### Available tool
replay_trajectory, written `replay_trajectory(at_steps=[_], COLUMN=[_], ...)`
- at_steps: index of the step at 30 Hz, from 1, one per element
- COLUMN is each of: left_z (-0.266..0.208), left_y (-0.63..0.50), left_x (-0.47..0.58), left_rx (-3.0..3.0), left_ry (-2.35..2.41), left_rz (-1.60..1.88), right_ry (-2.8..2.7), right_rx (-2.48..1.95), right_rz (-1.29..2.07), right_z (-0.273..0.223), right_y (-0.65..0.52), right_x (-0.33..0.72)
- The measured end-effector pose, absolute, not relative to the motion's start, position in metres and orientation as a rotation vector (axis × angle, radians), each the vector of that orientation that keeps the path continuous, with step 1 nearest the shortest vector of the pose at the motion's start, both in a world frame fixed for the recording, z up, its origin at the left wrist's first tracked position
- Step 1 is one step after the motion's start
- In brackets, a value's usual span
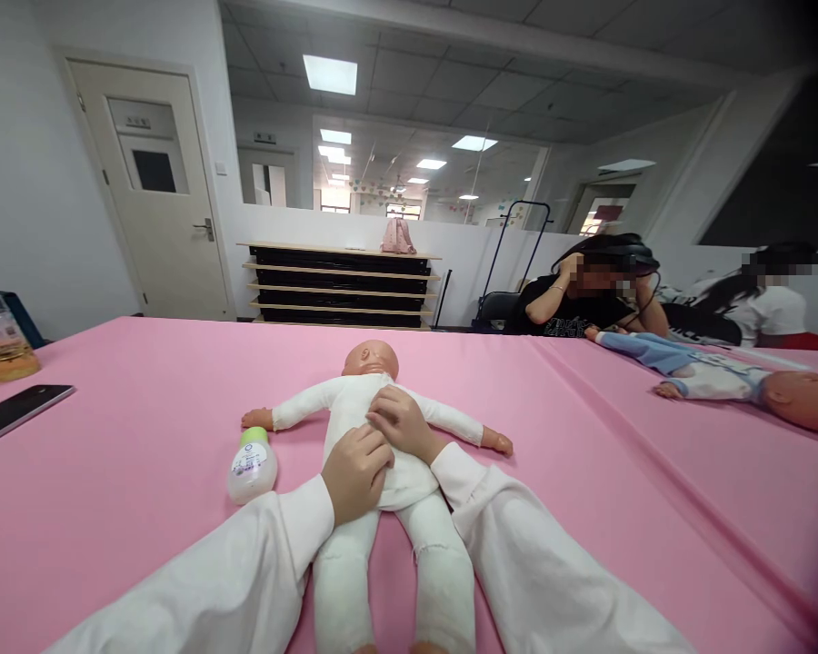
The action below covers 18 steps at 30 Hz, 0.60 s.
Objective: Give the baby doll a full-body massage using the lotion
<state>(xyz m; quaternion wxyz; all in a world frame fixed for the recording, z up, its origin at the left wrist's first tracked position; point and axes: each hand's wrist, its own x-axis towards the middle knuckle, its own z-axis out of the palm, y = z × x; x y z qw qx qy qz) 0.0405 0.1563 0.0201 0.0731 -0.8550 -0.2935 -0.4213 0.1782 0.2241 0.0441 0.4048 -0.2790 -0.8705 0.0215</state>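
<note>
A baby doll (pixel 415 477) with a white cloth body lies face up, arms spread, its head away from me and its legs toward me. My left hand (pixel 358 472) rests on the belly, fingers bent loosely over the cloth. A little higher, my right hand (pixel 405 422) lies across the chest with its fingers pointing left. The two hands nearly meet; neither holds an object. Beside the doll's arm on the left, a clear bottle (pixel 251 472) with a green cap and a white label stands near my left sleeve. The undersides of my fingers are hidden.
A pink cover (pixel 143 454) spreads over the table. At left are a phone (pixel 17 413) and a drink bottle (pixel 0 341). Another doll (pixel 709 372) in blue and white lies at right, near a person (pixel 579 291) wearing a headset. Stacked shelving (pixel 341 286) stands behind.
</note>
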Motion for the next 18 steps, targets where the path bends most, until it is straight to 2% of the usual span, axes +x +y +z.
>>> replay_trajectory(at_steps=[5, 8, 12, 15, 18], left_z=[0.024, 0.025, 0.024, 0.023, 0.021], left_y=[0.157, 0.157, 0.155, 0.154, 0.154], left_x=[0.041, 0.041, 0.040, 0.040, 0.039], left_rx=[-2.818, -2.849, -2.770, -2.628, -2.562], left_ry=[-0.581, -0.651, -0.949, -1.092, -1.013], left_rz=[-1.065, -1.072, -1.119, -1.231, -1.284], right_ry=[-2.416, -2.399, -1.993, -1.754, -1.790], right_rx=[-0.580, -0.743, -1.003, -1.061, -1.002], right_rz=[0.053, 0.036, 0.119, 0.130, 0.063], right_z=[0.050, 0.043, 0.031, 0.028, 0.031], right_y=[0.226, 0.234, 0.241, 0.237, 0.230], right_x=[0.171, 0.174, 0.180, 0.185, 0.185])
